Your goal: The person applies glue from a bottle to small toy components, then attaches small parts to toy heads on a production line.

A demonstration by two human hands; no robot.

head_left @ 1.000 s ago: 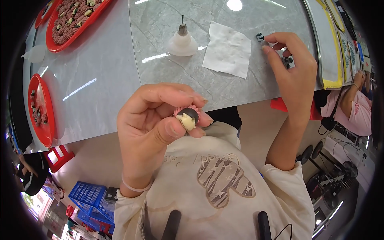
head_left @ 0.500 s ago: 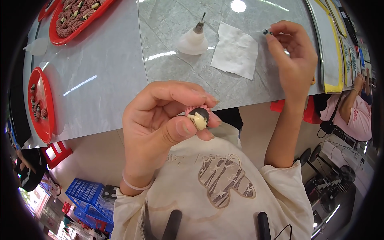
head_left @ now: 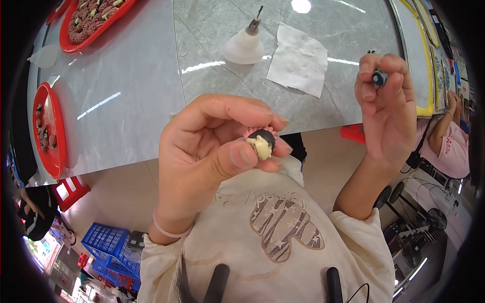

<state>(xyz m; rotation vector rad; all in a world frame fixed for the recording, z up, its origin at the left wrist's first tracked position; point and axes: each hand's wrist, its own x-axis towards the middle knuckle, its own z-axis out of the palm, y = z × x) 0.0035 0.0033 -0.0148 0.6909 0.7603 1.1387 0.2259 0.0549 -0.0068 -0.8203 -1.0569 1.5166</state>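
Note:
My left hand (head_left: 207, 146) is closed, pinching a small figurine (head_left: 261, 144) between thumb and fingertips. The piece is cream and black with a frilly pink edge, and its cream part is turned up. At the right, my right hand (head_left: 386, 96) is raised over the table's edge, its fingers closed round a small dark, stick-like thing (head_left: 379, 77). One round, pale-centred end of it shows between the fingers; its kind cannot be made out. Between and beyond the hands stand a white squeeze bottle with a metal tip (head_left: 244, 48) and a white paper sheet (head_left: 298, 60).
A red tray (head_left: 61, 131) with several small dark and pink pieces lies on the grey table (head_left: 126, 121) at the left. Behind it, another red tray (head_left: 65, 46) holds many pink pieces. Yellow-edged frames (head_left: 427, 108) stand at the right, near a person in pink (head_left: 449, 151).
My right hand has moved right and nearer, turning so the dark thing's round end shows. My left hand has shifted slightly right with the figurine, still held.

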